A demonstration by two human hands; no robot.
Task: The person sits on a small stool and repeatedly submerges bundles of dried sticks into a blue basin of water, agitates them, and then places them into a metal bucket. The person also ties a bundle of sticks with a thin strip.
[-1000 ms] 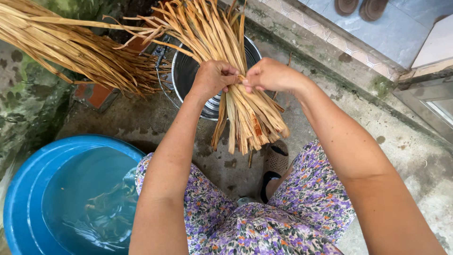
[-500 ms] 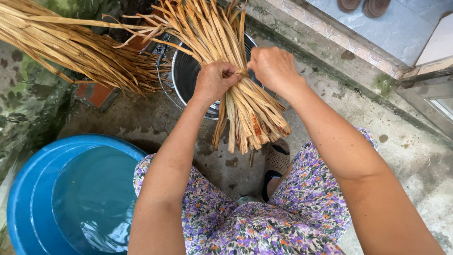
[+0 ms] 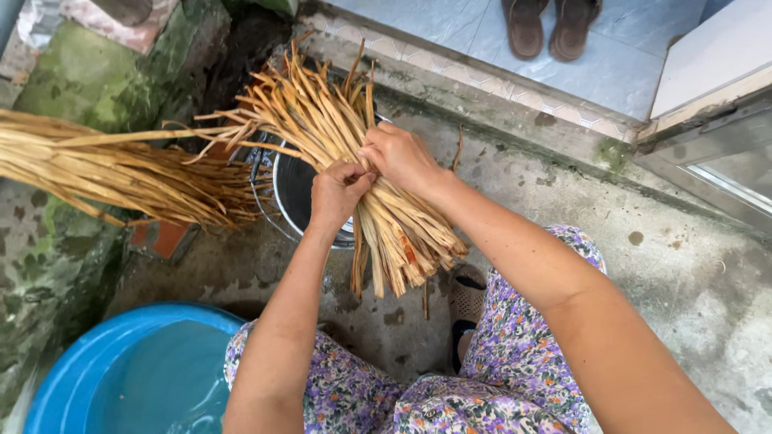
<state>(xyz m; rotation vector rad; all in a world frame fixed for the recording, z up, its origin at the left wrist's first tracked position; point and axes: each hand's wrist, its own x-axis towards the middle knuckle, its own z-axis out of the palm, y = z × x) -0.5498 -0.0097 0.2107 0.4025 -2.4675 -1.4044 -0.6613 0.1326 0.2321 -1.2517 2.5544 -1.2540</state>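
- Person squats on a grey concrete floor [image 3: 563, 185], both bare hands on a bundle of pale yellow, flat dried plant strips [image 3: 386, 217].
- Left hand [image 3: 338, 195]: grip closed on the bundle's middle, fingers curled round it, thumb side up.
- Right hand [image 3: 402, 157]: grip closed too, pinching strips at the same waist, knuckles touching the left hand.
- The bundle is held in the air directly over a dark round metal bucket [image 3: 296, 193], crossing its rim.
- Long axis runs diagonally: fanned loose tips point up and away from the person past the bucket; cut butt ends point down toward the person's knees, hanging just past the bucket's near rim.
- Butt ends sit fairly even, tips splay wide.
- Judgement: the hands seem to be gathering or cinching the bundle at its waist. To do it well, hold one hand tight as the anchor, work with the other, keep the strips parallel, butts level, no strays slipping out.
- Second, longer sheaf of the same yellow strips [image 3: 121, 173] lies left of the bucket, roughly horizontal, one end reaching the bucket's side.
- Blue round plastic basin with water [image 3: 137, 370] is nearer the person than the bucket, to its left.
- Brown sandals [image 3: 551, 28] on a pale tiled step, well beyond the bucket.
- Floral purple trousers [image 3: 482, 386] and a dark slipper [image 3: 465, 301] below the bundle's butts.
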